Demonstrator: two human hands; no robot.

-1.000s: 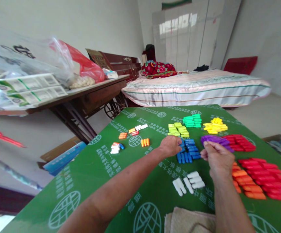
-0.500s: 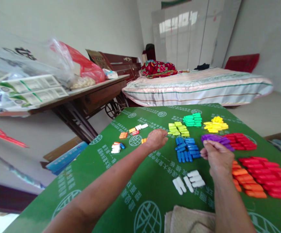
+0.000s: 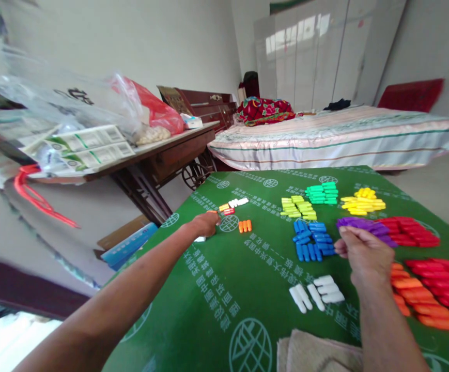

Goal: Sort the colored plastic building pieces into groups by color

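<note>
My left hand (image 3: 206,225) reaches to the far left part of the green board, fingers curled down over a small group; orange and white pieces (image 3: 200,239) peek out around it. What its fingertips hold, if anything, is hidden. Just right of it lie orange rod-shaped pieces (image 3: 245,226), and beyond it small yellow, red and white ones (image 3: 238,202). My right hand (image 3: 365,254) has thumb and fingers pinched, beside the blue pieces (image 3: 312,241) and in front of the purple pile (image 3: 364,227). I cannot make out anything in that pinch.
On the green board (image 3: 193,325) lie lime (image 3: 297,207), green (image 3: 322,193), yellow (image 3: 364,202), red (image 3: 412,231), orange (image 3: 421,294) and white (image 3: 316,293) groups. A folded cloth (image 3: 317,351) rests at the front edge. A side table (image 3: 150,157) with bags stands left, a bed (image 3: 336,137) behind.
My left hand has moved left, from beside the lime pieces to the small groups, uncovering the orange pieces. My right hand stays pinched by the purple pile. The view has turned slightly left.
</note>
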